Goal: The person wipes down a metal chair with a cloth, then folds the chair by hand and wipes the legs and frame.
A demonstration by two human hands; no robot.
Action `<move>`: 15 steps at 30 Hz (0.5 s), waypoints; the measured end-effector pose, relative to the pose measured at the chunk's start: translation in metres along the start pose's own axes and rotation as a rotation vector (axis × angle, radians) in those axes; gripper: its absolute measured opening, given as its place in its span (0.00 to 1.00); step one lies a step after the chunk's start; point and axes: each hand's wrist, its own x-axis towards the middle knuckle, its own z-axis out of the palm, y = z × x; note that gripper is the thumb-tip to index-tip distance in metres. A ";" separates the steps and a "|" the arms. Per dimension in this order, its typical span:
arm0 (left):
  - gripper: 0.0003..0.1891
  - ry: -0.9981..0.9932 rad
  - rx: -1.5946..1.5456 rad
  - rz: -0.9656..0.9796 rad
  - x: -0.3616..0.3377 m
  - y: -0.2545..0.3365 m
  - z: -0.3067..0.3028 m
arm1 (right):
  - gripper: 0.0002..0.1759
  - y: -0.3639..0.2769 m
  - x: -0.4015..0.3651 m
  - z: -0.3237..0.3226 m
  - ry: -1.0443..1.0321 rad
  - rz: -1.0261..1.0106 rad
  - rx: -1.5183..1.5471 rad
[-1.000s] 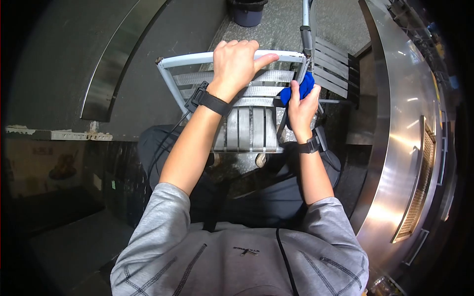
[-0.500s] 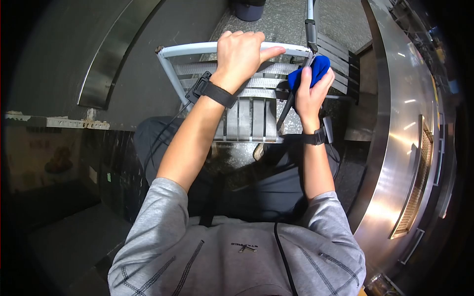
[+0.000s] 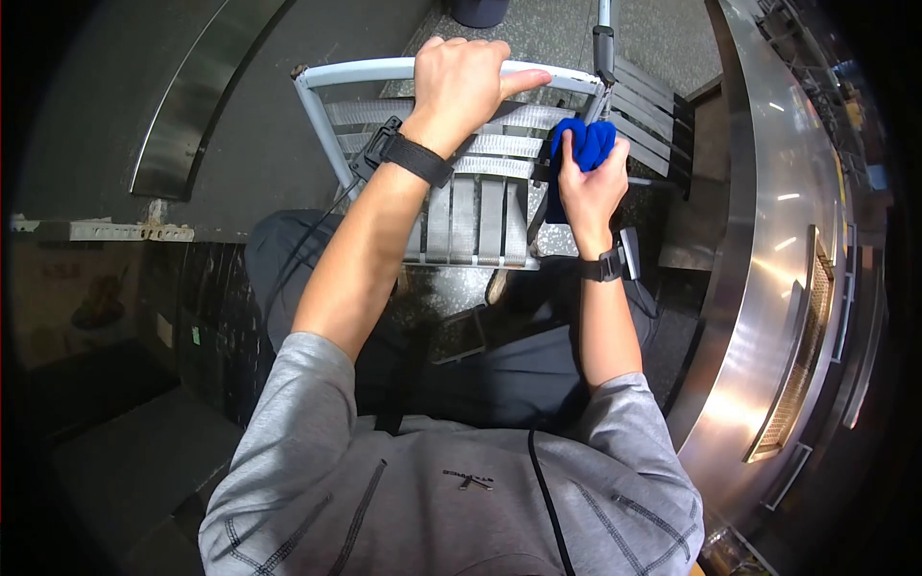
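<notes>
A folding chair with a light metal frame point(image 3: 365, 70) and grey woven straps point(image 3: 464, 216) stands in front of my knees. My left hand point(image 3: 459, 84) is wrapped round the frame's top bar, its thumb lying along the bar towards the right. In my right hand point(image 3: 594, 187) is a bunched blue cloth point(image 3: 584, 146), pressed against the chair's right side tube below the top corner. Part of the cloth hangs down beside the straps. Both wrists wear black bands with small devices.
Along the right runs a stainless steel counter point(image 3: 740, 317) with a curved edge. A second slatted chair point(image 3: 642, 115) is beyond the first. At the top stands a dark bucket point(image 3: 479, 12) on the speckled floor. A dark wall panel point(image 3: 317, 106) is at the left.
My right hand and the blue cloth have moved down and left along the side tube. The cloth's shape has changed. My left hand keeps its hold on the top bar. The view has shifted slightly.
</notes>
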 end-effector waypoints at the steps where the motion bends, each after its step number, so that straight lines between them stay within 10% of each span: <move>1: 0.30 0.000 0.003 -0.003 0.000 0.000 0.000 | 0.23 -0.002 0.008 0.003 0.030 -0.033 -0.016; 15: 0.31 0.032 -0.030 0.016 0.002 -0.008 0.006 | 0.19 -0.009 0.004 0.011 0.013 0.073 -0.068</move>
